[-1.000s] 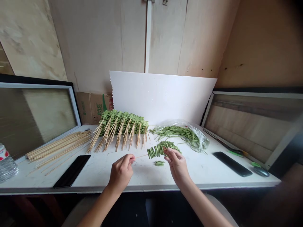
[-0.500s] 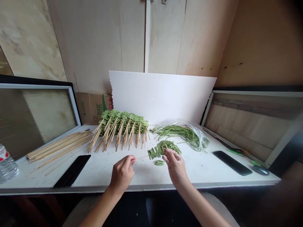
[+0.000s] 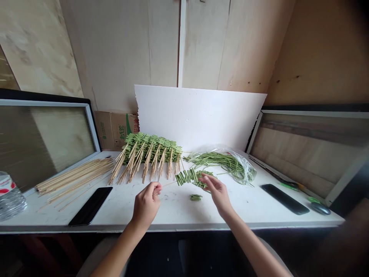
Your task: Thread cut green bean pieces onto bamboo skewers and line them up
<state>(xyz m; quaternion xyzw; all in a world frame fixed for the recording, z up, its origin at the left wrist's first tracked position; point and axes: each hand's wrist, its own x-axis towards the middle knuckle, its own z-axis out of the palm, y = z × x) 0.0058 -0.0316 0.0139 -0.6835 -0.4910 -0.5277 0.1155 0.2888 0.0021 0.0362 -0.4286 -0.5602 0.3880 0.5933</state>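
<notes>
My left hand [image 3: 147, 206] pinches the bare end of a thin bamboo skewer [image 3: 168, 183] and holds it above the white table [image 3: 175, 209]. A row of short green bean pieces [image 3: 187, 176] is threaded on the skewer's far end. My right hand [image 3: 217, 190] reaches past those pieces with its fingers partly stretched, its fingertips by the threaded pieces and a small pile of cut bean pieces [image 3: 205, 179]. One small clump of cut beans [image 3: 196, 197] lies on the table between my hands.
A stack of finished bean skewers [image 3: 150, 154] lies at the back. Several bare skewers [image 3: 75, 179] lie left, with a black phone [image 3: 90, 206] and a water bottle [image 3: 10, 196]. A plastic bag of long beans [image 3: 227, 163], a second phone [image 3: 285, 199] and scissors [image 3: 291, 186] lie right.
Both hands have lifted the loaded skewer a little and moved it farther from me. My right hand's fingers have stretched out toward the cut pieces.
</notes>
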